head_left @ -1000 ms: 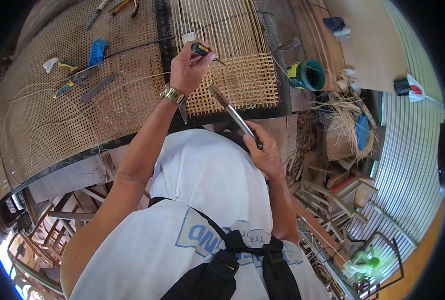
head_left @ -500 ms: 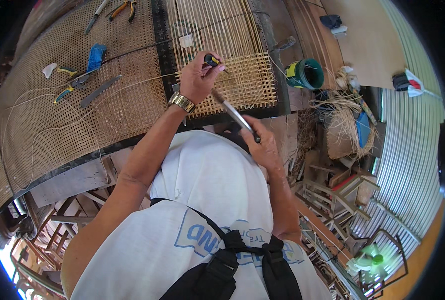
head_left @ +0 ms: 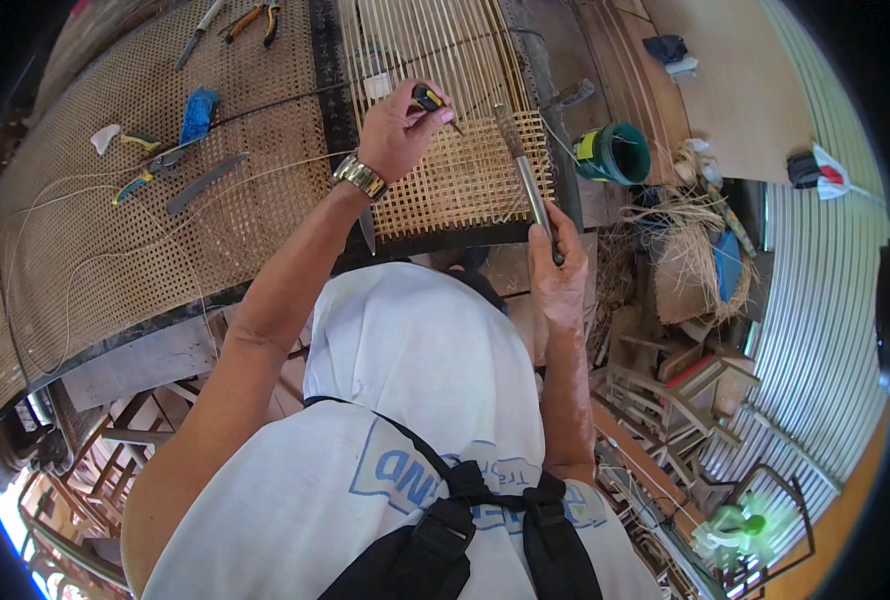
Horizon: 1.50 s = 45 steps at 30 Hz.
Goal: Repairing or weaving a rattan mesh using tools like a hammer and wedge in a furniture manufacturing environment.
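Your right hand [head_left: 557,265] has its fingers wrapped round the dark grip of the silver-shafted tool [head_left: 532,185], its rusty end over the cane weave [head_left: 445,198]. Farther out, your left hand's [head_left: 400,138] fingers pinch the black-and-yellow pointed tool [head_left: 426,97], tip angled toward the weave.

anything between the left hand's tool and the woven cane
Nothing visible: the yellow-and-black tool in the left hand points toward the woven cane; the metal-shafted tool in the right hand is right of its tip.
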Tool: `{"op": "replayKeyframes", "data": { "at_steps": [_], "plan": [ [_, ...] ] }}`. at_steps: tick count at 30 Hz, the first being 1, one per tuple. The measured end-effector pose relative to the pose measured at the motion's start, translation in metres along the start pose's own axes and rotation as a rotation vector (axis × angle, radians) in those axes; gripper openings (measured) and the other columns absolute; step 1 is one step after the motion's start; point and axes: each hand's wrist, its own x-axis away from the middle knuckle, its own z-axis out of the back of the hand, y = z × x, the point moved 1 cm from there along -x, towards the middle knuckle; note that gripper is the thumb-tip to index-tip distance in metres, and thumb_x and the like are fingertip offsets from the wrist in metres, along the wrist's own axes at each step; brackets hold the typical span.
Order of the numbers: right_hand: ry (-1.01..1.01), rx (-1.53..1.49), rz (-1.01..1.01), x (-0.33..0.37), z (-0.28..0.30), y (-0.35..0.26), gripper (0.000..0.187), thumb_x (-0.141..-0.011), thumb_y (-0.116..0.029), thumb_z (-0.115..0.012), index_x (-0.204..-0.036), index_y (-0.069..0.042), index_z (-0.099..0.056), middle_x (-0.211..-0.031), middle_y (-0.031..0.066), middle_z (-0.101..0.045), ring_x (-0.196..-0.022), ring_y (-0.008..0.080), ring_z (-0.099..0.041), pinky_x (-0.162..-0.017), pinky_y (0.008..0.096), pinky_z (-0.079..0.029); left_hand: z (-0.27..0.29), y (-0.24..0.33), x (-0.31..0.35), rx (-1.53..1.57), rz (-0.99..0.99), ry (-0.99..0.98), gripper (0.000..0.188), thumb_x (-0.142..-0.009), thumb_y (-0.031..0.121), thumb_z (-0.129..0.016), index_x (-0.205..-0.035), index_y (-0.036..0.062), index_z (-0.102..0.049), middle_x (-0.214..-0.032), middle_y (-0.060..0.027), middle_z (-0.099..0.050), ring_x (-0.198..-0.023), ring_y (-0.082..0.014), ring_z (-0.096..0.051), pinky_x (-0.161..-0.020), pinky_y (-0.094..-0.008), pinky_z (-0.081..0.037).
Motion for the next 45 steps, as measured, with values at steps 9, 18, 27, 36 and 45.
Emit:
{"op": "replayKeyframes", "data": {
  "at_steps": [9, 18, 27, 36, 45],
  "plan": [
    [0.008, 0.051, 0.044, 0.005, -0.007, -0.002, 0.042, -0.104, -0.023, -0.065, -0.138, 0.001, -0.059, -0.101, 0.0078, -0.069, -0.092, 0.0111, -0.061, -0.081, 0.0286, -0.052, 0.011, 0.003, -0.004, 0.037, -0.020, 0.064, 0.023, -0.094, 0.015, -0.078, -0.112, 0.0081, -0.065, -0.099, -0.0072, -0.078, -0.089, -0.0160, -0.076, -0.073, -0.0301, -0.060],
    [-0.275, 0.139, 0.127, 0.023, -0.031, 0.013, 0.041, -0.099, -0.018, -0.066, -0.137, -0.003, -0.060, -0.111, 0.0184, -0.072, -0.096, 0.0280, -0.071, -0.087, 0.0384, -0.054, 0.007, -0.006, 0.024, 0.145, 0.125, 0.208, 0.026, -0.093, 0.011, -0.079, -0.114, 0.0060, -0.064, -0.097, -0.0038, -0.077, -0.089, -0.0092, -0.072, -0.076, -0.0260, -0.057],
    [-0.322, 0.099, 0.019, 0.018, -0.049, 0.024, 0.039, -0.100, -0.016, -0.063, -0.137, -0.002, -0.059, -0.114, 0.0206, -0.072, -0.101, 0.0332, -0.071, -0.091, 0.0406, -0.054, -0.002, 0.001, 0.024, -0.007, 0.086, 0.109, 0.026, -0.093, 0.012, -0.078, -0.113, 0.0067, -0.063, -0.098, -0.0045, -0.075, -0.089, -0.0134, -0.073, -0.077, -0.0298, -0.059],
    [-0.246, 0.105, 0.043, 0.029, -0.038, 0.022, 0.042, -0.101, -0.017, -0.063, -0.140, -0.003, -0.058, -0.116, 0.0208, -0.072, -0.103, 0.0291, -0.071, -0.093, 0.0397, -0.053, 0.006, 0.007, 0.032, 0.047, 0.078, 0.142, 0.024, -0.094, 0.010, -0.077, -0.112, 0.0072, -0.063, -0.099, -0.0054, -0.076, -0.089, -0.0128, -0.072, -0.077, -0.0287, -0.058],
    [-0.353, 0.138, 0.088, 0.030, -0.027, 0.021, 0.041, -0.101, -0.017, -0.063, -0.140, -0.004, -0.058, -0.121, 0.0191, -0.071, -0.105, 0.0315, -0.071, -0.094, 0.0407, -0.053, 0.002, 0.022, 0.033, -0.075, 0.037, 0.080, 0.025, -0.093, 0.009, -0.078, -0.112, 0.0064, -0.062, -0.100, -0.0078, -0.075, -0.092, -0.0153, -0.074, -0.079, -0.0301, -0.059]
  ]
}}
